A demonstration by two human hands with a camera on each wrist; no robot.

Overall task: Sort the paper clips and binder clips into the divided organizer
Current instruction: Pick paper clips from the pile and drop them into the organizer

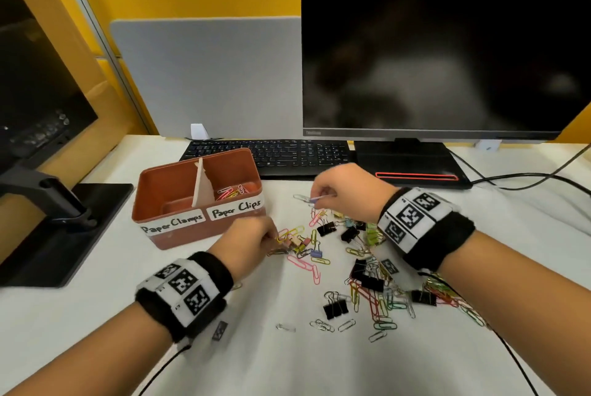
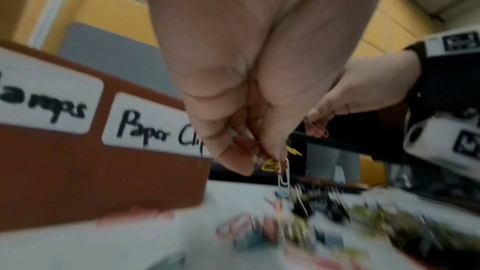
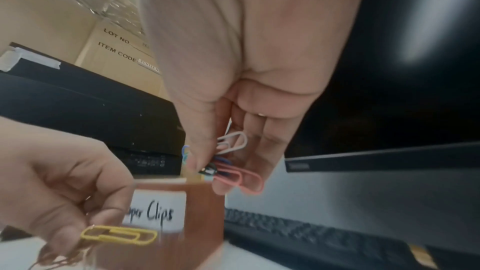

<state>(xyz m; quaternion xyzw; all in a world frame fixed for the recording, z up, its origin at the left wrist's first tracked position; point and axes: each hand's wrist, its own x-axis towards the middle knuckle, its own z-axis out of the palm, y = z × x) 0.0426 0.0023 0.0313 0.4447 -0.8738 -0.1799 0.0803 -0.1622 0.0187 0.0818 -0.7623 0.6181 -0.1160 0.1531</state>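
The brown divided organizer (image 1: pixel 179 229) stands at the left of the desk, labelled "Paper Clamps" and "Paper Clips". Several coloured paper clips (image 1: pixel 232 192) lie in its right compartment. My left hand (image 1: pixel 252 237) pinches a bunch of paper clips (image 2: pixel 275 164), yellow, red and white, just right of the organizer's front corner. My right hand (image 1: pixel 329 191) is raised beyond the pile and pinches several paper clips (image 3: pixel 233 163), white, pink and blue. Loose paper clips and black binder clips (image 1: pixel 367 277) lie scattered on the desk between my arms.
A black keyboard (image 1: pixel 271 152) lies behind the organizer, below a large dark monitor (image 1: pixel 444 43). A second monitor's stand (image 1: pixel 64 229) takes up the left of the desk. Cables (image 1: pixel 527 178) run along the right. A grey partition (image 1: pixel 208 75) stands at the back.
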